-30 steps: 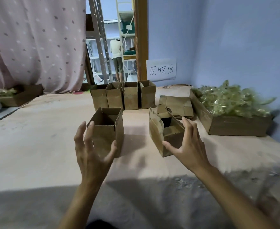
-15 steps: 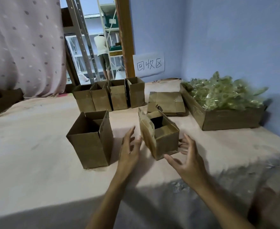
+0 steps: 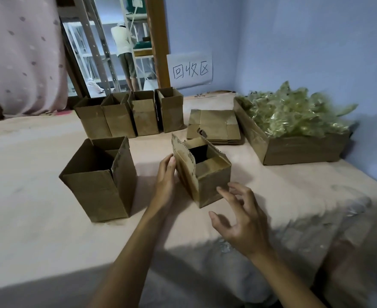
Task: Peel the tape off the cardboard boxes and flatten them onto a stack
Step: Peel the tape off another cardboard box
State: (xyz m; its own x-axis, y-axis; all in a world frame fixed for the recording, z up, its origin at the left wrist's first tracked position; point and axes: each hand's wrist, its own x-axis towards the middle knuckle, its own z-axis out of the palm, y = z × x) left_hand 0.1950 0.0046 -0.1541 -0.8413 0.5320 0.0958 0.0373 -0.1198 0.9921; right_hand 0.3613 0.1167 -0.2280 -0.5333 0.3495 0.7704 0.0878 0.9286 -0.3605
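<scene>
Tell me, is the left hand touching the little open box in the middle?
Touching. In the head view the left hand lays its fingertips against the left wall of the little open box, no gap showing.

Pale blue walls [image 3: 294,41], dotted pink curtain [image 3: 20,52], metal shelving [image 3: 95,41] beyond a wooden doorpost [image 3: 158,36]

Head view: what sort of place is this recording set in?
Probably a recycling corner of a storeroom or small warehouse. A paper sign reads 回收区, recycling area; open cardboard boxes and a flattened stack sit on the table; metal shelving stands behind.
</scene>
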